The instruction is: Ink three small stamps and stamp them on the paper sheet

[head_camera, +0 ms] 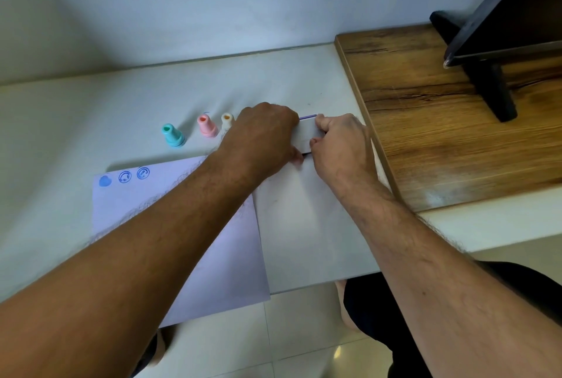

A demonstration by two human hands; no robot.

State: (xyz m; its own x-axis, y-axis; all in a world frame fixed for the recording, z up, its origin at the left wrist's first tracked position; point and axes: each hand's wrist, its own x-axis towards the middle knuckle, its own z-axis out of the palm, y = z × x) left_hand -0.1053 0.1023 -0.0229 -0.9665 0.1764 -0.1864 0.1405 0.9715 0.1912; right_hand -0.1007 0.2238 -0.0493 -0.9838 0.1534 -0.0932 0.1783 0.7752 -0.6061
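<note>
gripping ink pad (307, 133) edges, both hands (264, 134).

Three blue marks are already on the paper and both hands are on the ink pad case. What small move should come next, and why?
Probably press the ink pad case fully closed. Both the left hand and the right hand grip it, the paper sheet carries three prints, and the three stamps stand unheld.

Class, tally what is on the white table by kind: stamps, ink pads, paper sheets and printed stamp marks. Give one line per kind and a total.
Stamps: 3, teal stamp, pink stamp, cream stamp
Ink pad: 1
Paper sheet: 1
Blue stamp marks: 3
Total: 8
</note>
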